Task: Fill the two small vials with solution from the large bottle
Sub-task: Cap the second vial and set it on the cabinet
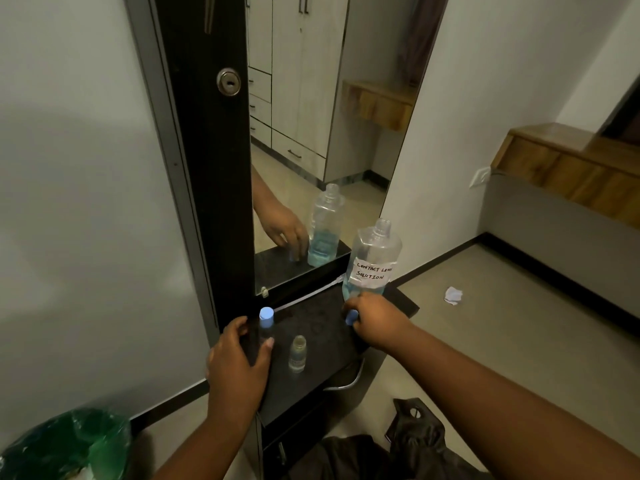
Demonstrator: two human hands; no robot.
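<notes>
The large clear bottle (373,261), uncapped, bears a handwritten label and holds a little blue liquid at its bottom. It stands at the back right of the dark shelf (318,320). My left hand (239,355) is wrapped around a small vial with a blue cap (266,323), upright at the shelf's left edge. A second small vial (297,353), without a cap, stands free at the shelf's middle. My right hand (375,318) rests just in front of the large bottle and pinches a small blue cap (351,317).
A tall mirror (311,133) behind the shelf reflects the bottle and a hand. A green bag (69,445) sits at the lower left. Crumpled white paper (453,295) lies on the floor to the right, and a dark bag (412,434) lies below the shelf.
</notes>
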